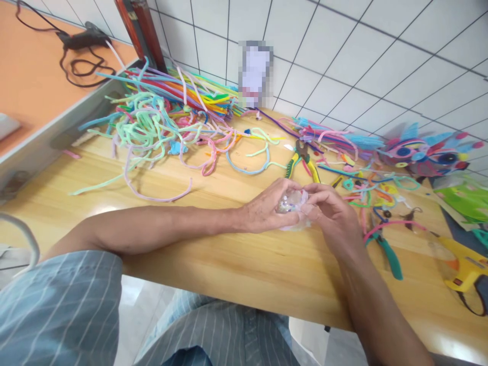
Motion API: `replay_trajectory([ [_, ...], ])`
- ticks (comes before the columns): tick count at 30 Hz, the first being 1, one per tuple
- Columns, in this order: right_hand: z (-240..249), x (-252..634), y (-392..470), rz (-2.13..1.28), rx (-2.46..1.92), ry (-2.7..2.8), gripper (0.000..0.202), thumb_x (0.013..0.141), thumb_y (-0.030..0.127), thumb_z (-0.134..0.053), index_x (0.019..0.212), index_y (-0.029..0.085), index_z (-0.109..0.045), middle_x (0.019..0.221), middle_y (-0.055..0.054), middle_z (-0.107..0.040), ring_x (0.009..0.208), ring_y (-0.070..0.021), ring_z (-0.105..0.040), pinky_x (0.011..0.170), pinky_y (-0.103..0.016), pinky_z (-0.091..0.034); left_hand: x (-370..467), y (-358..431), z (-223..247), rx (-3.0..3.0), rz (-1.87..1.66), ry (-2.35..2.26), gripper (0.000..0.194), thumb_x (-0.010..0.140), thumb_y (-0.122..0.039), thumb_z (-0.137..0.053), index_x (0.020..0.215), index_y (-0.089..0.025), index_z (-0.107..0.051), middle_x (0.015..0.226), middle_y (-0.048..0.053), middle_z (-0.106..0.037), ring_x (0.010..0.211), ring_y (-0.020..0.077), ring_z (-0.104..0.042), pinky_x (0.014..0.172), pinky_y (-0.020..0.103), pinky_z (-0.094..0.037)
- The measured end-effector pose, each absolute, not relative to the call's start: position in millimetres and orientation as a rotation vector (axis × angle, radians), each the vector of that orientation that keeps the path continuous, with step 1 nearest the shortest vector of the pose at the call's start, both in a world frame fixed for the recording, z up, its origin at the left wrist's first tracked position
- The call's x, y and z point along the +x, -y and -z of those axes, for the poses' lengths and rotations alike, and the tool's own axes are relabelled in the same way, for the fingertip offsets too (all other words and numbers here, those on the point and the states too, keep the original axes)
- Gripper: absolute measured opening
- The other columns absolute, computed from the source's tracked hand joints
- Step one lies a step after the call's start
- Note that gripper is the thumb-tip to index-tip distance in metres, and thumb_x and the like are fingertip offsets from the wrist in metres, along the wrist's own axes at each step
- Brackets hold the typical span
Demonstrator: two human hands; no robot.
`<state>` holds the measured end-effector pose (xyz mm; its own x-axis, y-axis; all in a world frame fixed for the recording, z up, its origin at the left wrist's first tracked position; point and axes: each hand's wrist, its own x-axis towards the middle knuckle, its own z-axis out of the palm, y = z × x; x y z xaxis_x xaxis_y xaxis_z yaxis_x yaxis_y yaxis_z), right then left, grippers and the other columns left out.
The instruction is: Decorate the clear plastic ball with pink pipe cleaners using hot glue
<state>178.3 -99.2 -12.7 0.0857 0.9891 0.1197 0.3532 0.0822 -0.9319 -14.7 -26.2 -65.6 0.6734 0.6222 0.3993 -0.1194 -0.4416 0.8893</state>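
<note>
Between my hands, just above the wooden table, is a small clear plastic bag [293,201] with tiny dark and light bits inside. My left hand [263,206] is wrapped round its left side, thumb below and fingers above. At its right edge my right hand [331,208] pinches the plastic between thumb and fingers. What exactly the bits are is too small to tell. Just behind the hands lie yellow-and-green-handled pliers [303,157], with their jaws pointing to the wall.
A tangle of pipe cleaners [145,127] and a long bundle [183,91] cover the back left. A phone [256,73] leans on the tiled wall. At right lie green-handled pliers [389,256], a yellow glue gun [467,264] and colourful fuzzy figures [423,152]. The table [229,264] has a front edge near my lap.
</note>
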Motion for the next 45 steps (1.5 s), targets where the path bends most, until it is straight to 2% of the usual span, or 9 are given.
replay_trajectory([
  [5, 14.3, 183.9, 100.0, -0.896, -1.422, 1.321, 0.014, 0.089, 0.042, -0.080, 0.086, 0.029, -0.075, 0.119, -0.004, -0.072, 0.118, -0.0247, -0.065, 0.100, -0.039, -0.052, -17.6, 27.4, 62.9, 1.858, -0.881, -0.416, 0.051, 0.092, -0.043, -0.071, 0.133, -0.023, -0.049, 0.132, 0.011, -0.061, 0.125, 0.0272, -0.061, 0.111, 0.048, -0.052],
  [9, 10.5, 183.6, 103.2, -0.882, -1.410, 1.328, 0.010, 0.088, 0.038, -0.081, 0.091, 0.030, -0.076, 0.124, -0.004, -0.071, 0.122, -0.0248, -0.065, 0.099, -0.038, -0.053, -19.0, 29.5, 59.6, 1.845, -0.874, -0.420, 0.050, 0.091, -0.043, -0.071, 0.132, -0.022, -0.050, 0.129, 0.011, -0.061, 0.123, 0.0270, -0.062, 0.109, 0.047, -0.053],
  [14, 7.2, 175.0, 106.9, -0.927, -1.413, 1.331, 0.016, 0.084, 0.036, -0.084, 0.095, 0.029, -0.074, 0.129, -0.005, -0.068, 0.122, -0.0256, -0.067, 0.104, -0.042, -0.054, -18.1, 31.4, 58.1, 1.854, -0.903, -0.385, 0.048, 0.092, -0.043, -0.071, 0.130, -0.021, -0.050, 0.128, 0.012, -0.062, 0.122, 0.0274, -0.063, 0.108, 0.047, -0.054],
  [21, 15.5, 172.9, 104.4, -0.907, -1.412, 1.346, 0.014, 0.086, 0.034, -0.082, 0.096, 0.030, -0.073, 0.126, -0.004, -0.070, 0.121, -0.0239, -0.068, 0.105, -0.040, -0.054, -18.3, 30.7, 61.1, 1.868, -0.908, -0.367, 0.051, 0.093, -0.046, -0.070, 0.131, -0.022, -0.049, 0.129, 0.012, -0.062, 0.122, 0.0277, -0.063, 0.107, 0.047, -0.054],
  [28, 14.7, 181.2, 101.8, -0.957, -1.405, 1.286, 0.016, 0.086, 0.040, -0.081, 0.098, 0.030, -0.074, 0.124, -0.005, -0.073, 0.113, -0.0240, -0.069, 0.093, -0.037, -0.058, -19.6, 30.4, 61.5, 1.888, -0.924, -0.343, 0.049, 0.093, -0.044, -0.069, 0.133, -0.024, -0.049, 0.131, 0.012, -0.062, 0.124, 0.0286, -0.062, 0.107, 0.047, -0.053],
  [34, 11.8, 176.9, 104.7, -1.016, -1.370, 1.309, 0.022, 0.082, 0.035, -0.085, 0.101, 0.030, -0.074, 0.127, -0.004, -0.071, 0.122, -0.0248, -0.068, 0.106, -0.040, -0.055, -19.3, 31.5, 62.9, 1.920, -0.964, -0.297, 0.047, 0.094, -0.044, -0.069, 0.131, -0.022, -0.048, 0.129, 0.013, -0.063, 0.124, 0.0283, -0.063, 0.107, 0.048, -0.054],
  [38, 14.3, 174.5, 104.5, -1.017, -1.380, 1.317, 0.023, 0.082, 0.033, -0.084, 0.102, 0.031, -0.073, 0.128, -0.004, -0.071, 0.124, -0.0243, -0.067, 0.109, -0.040, -0.054, -19.4, 31.5, 62.7, 1.915, -0.951, -0.302, 0.048, 0.095, -0.044, -0.068, 0.132, -0.022, -0.048, 0.132, 0.014, -0.062, 0.125, 0.0287, -0.063, 0.107, 0.048, -0.053],
  [45, 12.2, 179.6, 103.6, -1.055, -1.386, 1.307, 0.021, 0.085, 0.037, -0.081, 0.103, 0.031, -0.073, 0.130, -0.004, -0.072, 0.122, -0.0255, -0.069, 0.098, -0.039, -0.059, -19.9, 31.5, 62.0, 1.923, -0.948, -0.313, 0.047, 0.095, -0.045, -0.067, 0.132, -0.023, -0.047, 0.132, 0.013, -0.062, 0.127, 0.0282, -0.063, 0.107, 0.047, -0.054],
])
